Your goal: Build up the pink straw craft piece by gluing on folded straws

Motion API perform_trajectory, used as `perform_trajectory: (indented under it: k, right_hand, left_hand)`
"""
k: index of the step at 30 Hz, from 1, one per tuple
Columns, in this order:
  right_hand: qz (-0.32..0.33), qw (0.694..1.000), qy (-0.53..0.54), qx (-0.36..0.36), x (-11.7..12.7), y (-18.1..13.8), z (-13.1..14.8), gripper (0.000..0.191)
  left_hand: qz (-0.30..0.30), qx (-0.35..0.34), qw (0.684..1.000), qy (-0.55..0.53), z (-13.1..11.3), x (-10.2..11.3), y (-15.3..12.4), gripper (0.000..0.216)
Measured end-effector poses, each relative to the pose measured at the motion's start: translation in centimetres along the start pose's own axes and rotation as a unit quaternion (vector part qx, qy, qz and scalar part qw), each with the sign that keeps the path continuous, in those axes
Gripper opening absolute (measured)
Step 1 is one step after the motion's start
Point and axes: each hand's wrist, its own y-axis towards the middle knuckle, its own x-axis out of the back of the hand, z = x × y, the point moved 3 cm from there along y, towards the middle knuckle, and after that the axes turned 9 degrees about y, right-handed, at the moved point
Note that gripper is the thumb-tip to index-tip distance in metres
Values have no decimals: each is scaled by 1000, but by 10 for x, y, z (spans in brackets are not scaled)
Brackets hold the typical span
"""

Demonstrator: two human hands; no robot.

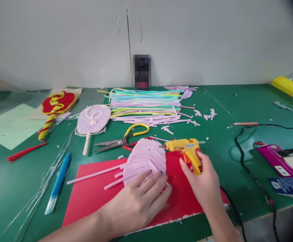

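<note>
An oval piece covered in rows of lilac pipe-cleaner-like strips point(146, 154) lies on a red sheet point(93, 191). Several strip ends stick out past its left edge. My left hand point(138, 201) rests on the lower part of this piece, fingers stretched out and lying flat over it. In my right hand point(206, 181) is a yellow glue gun point(184, 145), gripped by its handle. The nozzle points left, close to the oval's upper right edge; I cannot tell whether it touches. Scissors with yellow handles point(126, 137) lie just behind the oval.
Pastel strips point(146, 104) lie bundled at the back, with lilac offcuts point(210, 115) beside them. Left are a lilac fan point(93, 121), a red fan point(60, 102), a blue cutter or pen point(59, 179) and thin wires point(48, 174). A black cord point(244, 161) and purple power strip point(278, 159) occupy the right.
</note>
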Motion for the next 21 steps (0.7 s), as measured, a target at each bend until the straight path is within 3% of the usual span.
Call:
perform_trajectory:
  k: [9, 17, 21]
  right_hand:
    - [6, 999, 8, -51, 1, 0, -4, 60]
    - [-27, 991, -12, 127, 13, -7, 3, 42]
    - [-28, 975, -47, 216, 18, -15, 8, 34]
  left_hand:
    - [-104, 43, 993, -26, 9, 15, 0, 24]
    - [-157, 235, 953, -110, 30, 0, -11, 16]
    - [-137, 276, 940, -147, 33, -4, -9, 12]
